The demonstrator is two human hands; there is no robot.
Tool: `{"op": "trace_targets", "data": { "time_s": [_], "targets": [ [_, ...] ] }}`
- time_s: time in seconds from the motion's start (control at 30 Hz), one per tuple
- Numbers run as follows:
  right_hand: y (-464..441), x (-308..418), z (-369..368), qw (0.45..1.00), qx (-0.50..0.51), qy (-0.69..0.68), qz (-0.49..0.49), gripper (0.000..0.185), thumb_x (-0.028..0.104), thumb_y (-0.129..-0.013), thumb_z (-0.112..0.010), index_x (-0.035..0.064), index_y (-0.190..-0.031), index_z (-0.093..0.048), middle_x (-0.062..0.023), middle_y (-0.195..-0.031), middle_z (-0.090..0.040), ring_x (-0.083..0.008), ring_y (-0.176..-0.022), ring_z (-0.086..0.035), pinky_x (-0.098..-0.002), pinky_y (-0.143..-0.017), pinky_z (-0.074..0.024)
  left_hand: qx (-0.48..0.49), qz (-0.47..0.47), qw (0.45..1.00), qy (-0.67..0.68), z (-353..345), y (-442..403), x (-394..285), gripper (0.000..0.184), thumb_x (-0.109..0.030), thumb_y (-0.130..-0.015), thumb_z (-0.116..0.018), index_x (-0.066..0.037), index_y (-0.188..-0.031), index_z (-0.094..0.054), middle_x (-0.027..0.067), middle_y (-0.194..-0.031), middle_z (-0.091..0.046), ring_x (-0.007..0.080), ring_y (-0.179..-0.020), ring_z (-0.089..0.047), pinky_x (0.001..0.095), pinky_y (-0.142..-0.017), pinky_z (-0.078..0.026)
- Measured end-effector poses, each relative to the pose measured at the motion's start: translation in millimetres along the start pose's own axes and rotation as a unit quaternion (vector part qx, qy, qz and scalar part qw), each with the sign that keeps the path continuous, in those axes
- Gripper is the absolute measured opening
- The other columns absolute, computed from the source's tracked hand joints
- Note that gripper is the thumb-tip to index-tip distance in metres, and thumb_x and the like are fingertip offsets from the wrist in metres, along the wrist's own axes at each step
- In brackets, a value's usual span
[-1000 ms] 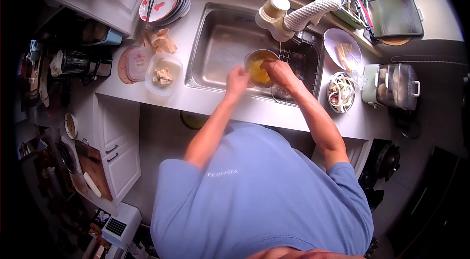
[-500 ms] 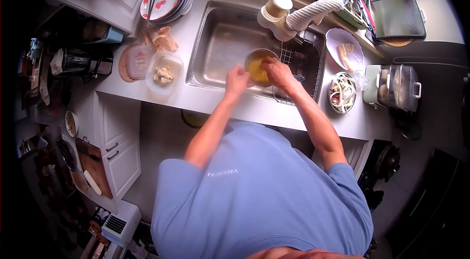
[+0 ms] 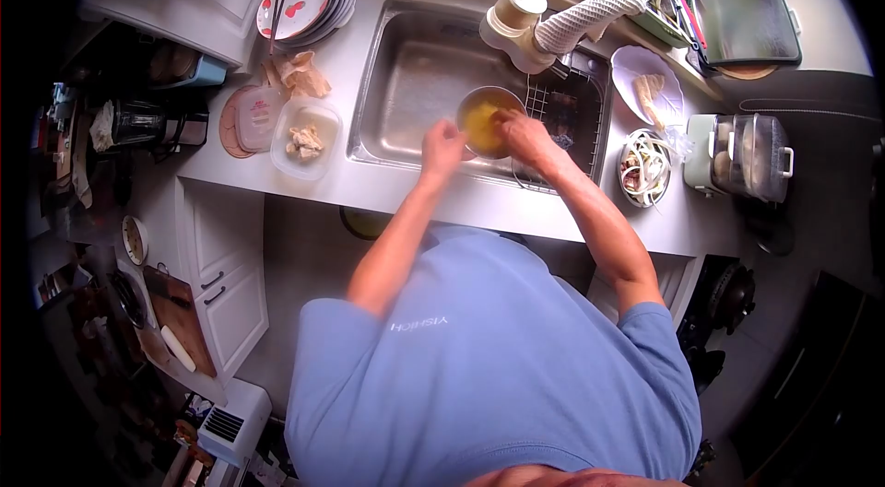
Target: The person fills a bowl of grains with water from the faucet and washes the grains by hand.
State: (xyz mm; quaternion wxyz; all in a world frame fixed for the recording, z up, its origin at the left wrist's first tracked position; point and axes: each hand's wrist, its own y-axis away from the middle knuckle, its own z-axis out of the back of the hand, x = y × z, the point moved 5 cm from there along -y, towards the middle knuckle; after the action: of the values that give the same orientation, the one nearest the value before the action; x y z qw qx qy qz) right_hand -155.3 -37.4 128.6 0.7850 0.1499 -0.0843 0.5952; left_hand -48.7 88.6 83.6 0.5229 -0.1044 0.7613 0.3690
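Note:
A round metal bowl (image 3: 474, 104) with yellow liquid or food (image 3: 481, 126) in it sits over the front of the sink, beside the wire rack. My left hand (image 3: 444, 148) is closed on the bowl's left rim. From the right, my right hand (image 3: 522, 137) reaches over the rim, its fingers bunched together at the yellow contents. What those fingertips hold, if anything, is hidden and blurred.
The steel sink (image 3: 406, 72) lies ahead, with a faucet (image 3: 516, 22) and wrapped hose (image 3: 595, 19) above. Left are stacked plates (image 3: 300, 6) and a plastic container (image 3: 306, 141). Right are a bowl of sliced white pieces (image 3: 645, 169) and a lilac dish (image 3: 631, 72).
My right hand's fingers have shifted slightly within the bowl, and the yellow contents look rearranged. My left hand stays at the rim. The whole view has tilted a little.

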Motion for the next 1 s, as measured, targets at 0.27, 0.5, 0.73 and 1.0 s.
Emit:
{"op": "trace_targets", "data": {
  "time_s": [0.27,0.5,0.73,1.0],
  "targets": [
    [4,5,0,1.000,0.008,-0.021,-0.019,0.019,0.007,-0.082,-0.061,0.0068,-0.098,-0.070,-0.0138,-0.112,-0.065,-0.0341,-0.099,-0.065,-0.0433,-0.078,-0.0545,0.006,-0.017,1.000,0.003,-2,-6,7,0.015,0.001,-0.090,-0.060,-0.001,-0.081,-0.048,0.0048,-0.077,-0.054,0.0139,-0.061,-0.063,0.0266,-0.056,-0.062],
    [9,15,1,0.998,0.004,-0.060,0.001,0.017,0.006,-0.081,-0.060,0.0027,-0.094,-0.069,-0.0125,-0.106,-0.064,-0.0316,-0.099,-0.064,-0.0420,-0.078,-0.0543,0.014,-0.005,1.000,-0.009,-3,-7,2,0.014,0.001,-0.089,-0.060,-0.001,-0.081,-0.048,0.0044,-0.077,-0.052,0.0131,-0.061,-0.062,0.0270,-0.055,-0.061],
    [0,21,-9,0.999,-0.041,0.007,-0.001,0.015,0.016,-0.080,-0.063,0.0112,-0.092,-0.070,-0.0073,-0.104,-0.065,-0.0243,-0.100,-0.063,-0.0471,-0.089,-0.0397,0.016,-0.014,1.000,0.019,-6,-6,5,0.015,0.001,-0.089,-0.060,-0.002,-0.081,-0.048,0.0039,-0.076,-0.052,0.0124,-0.060,-0.061,0.0263,-0.055,-0.061],
    [-5,29,2,0.990,-0.135,0.019,0.027,0.022,0.013,-0.081,-0.065,0.0170,-0.102,-0.070,-0.0018,-0.109,-0.063,-0.0226,-0.109,-0.061,-0.0580,-0.112,-0.0241,0.025,-0.005,1.000,-0.002,-3,-3,2,0.015,0.001,-0.090,-0.060,-0.002,-0.081,-0.048,0.0035,-0.076,-0.052,0.0118,-0.061,-0.061,0.0252,-0.054,-0.060]
  ]
}}
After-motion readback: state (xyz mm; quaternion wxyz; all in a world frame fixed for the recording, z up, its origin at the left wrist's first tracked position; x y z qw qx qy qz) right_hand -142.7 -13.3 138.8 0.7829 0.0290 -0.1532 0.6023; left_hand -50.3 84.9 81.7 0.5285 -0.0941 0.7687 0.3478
